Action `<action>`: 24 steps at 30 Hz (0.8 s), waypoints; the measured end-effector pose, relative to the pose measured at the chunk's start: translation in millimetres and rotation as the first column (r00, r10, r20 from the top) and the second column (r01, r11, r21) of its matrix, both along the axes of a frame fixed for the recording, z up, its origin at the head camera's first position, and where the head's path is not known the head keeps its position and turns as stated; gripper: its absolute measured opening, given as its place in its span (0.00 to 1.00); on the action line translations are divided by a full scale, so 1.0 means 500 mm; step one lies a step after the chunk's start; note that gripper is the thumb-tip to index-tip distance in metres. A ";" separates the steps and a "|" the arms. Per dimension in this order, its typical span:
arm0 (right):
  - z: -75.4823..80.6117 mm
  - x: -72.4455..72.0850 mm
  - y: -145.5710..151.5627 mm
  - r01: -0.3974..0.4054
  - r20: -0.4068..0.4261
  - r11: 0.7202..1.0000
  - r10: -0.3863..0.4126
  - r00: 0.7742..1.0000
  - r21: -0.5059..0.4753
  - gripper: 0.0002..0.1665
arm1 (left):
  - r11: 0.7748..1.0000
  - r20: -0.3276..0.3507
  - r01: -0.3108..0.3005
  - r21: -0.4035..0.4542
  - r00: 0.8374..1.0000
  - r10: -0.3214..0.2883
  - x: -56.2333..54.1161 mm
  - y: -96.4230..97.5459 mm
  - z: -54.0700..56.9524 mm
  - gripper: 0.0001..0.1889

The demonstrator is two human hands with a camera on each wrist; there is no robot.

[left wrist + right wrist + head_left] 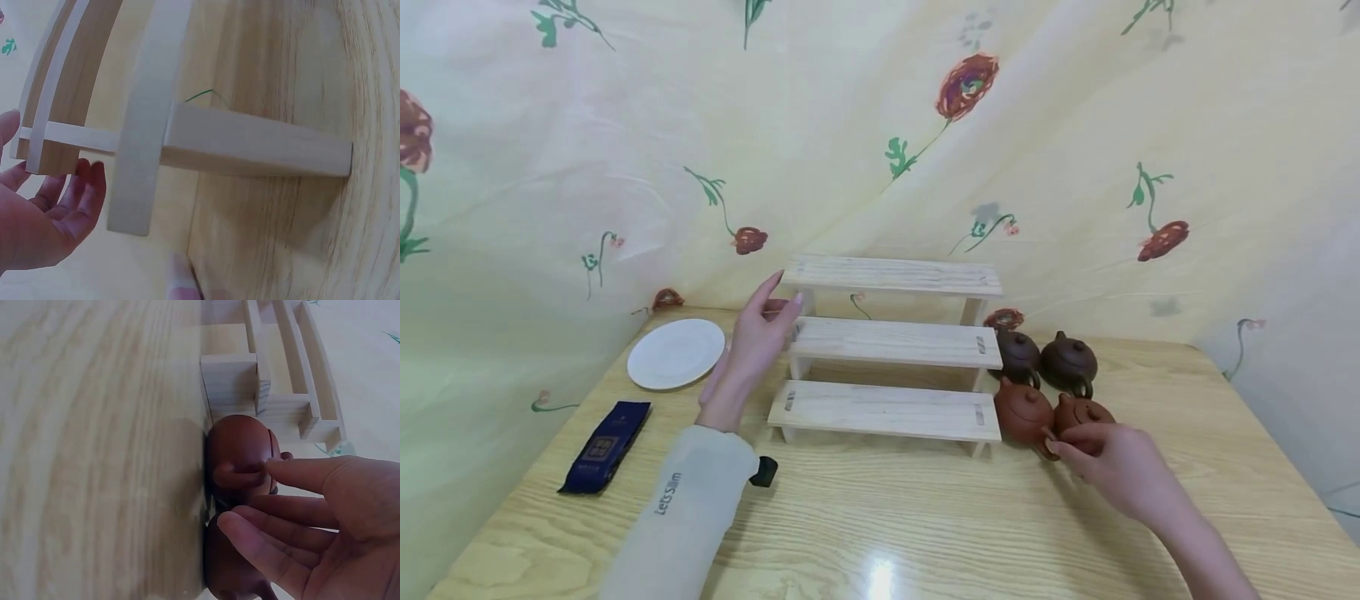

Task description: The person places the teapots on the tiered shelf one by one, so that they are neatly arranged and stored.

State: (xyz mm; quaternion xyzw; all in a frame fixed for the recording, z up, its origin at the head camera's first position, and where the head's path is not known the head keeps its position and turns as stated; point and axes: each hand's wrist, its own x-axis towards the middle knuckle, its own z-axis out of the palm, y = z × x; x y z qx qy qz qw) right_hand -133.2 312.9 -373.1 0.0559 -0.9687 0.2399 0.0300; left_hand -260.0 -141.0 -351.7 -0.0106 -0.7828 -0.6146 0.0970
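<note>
A reddish-brown teapot (1024,414) stands just right of the stepped wooden shelf (891,410). My right hand (1116,467) is at its handle, thumb and fingers apart; in the right wrist view the thumb tip (278,467) overlaps the teapot (240,444) beside the handle, and contact is unclear. A second reddish teapot (1084,410) sits partly behind this hand. Two dark brown teapots, the left one (1018,354) and the right one (1069,362), stand behind them. My left hand (760,329) is beside the shelf's upper left end, its fingers loosely bent around the board end (56,165), holding nothing.
At the left of the wooden table (880,508) lie a white plate (676,354) and a dark blue packet (606,447). Behind the shelf hangs a flower-patterned cloth (850,125). The shelf has three levels, rising toward the back.
</note>
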 end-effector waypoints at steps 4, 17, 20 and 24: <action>-0.004 0.002 -0.004 0.004 0.012 1.000 -0.004 1.000 -0.022 0.09 | 0.999 -0.031 -0.032 0.002 0.999 0.032 -0.004 0.005 -0.003 0.33; -0.017 -0.002 -0.021 0.009 0.042 0.998 -0.006 0.999 -0.058 0.10 | 0.993 -0.054 -0.117 -0.009 0.992 0.117 -0.012 0.006 -0.009 0.28; -0.017 -0.002 -0.021 0.018 0.060 0.997 -0.014 0.998 -0.071 0.10 | 0.992 -0.049 -0.127 -0.009 0.991 0.126 -0.013 0.007 -0.008 0.27; -0.017 -0.001 -0.022 0.021 0.053 0.997 -0.017 0.998 -0.079 0.10 | 0.992 -0.053 -0.127 0.001 0.990 0.127 -0.015 0.010 -0.004 0.26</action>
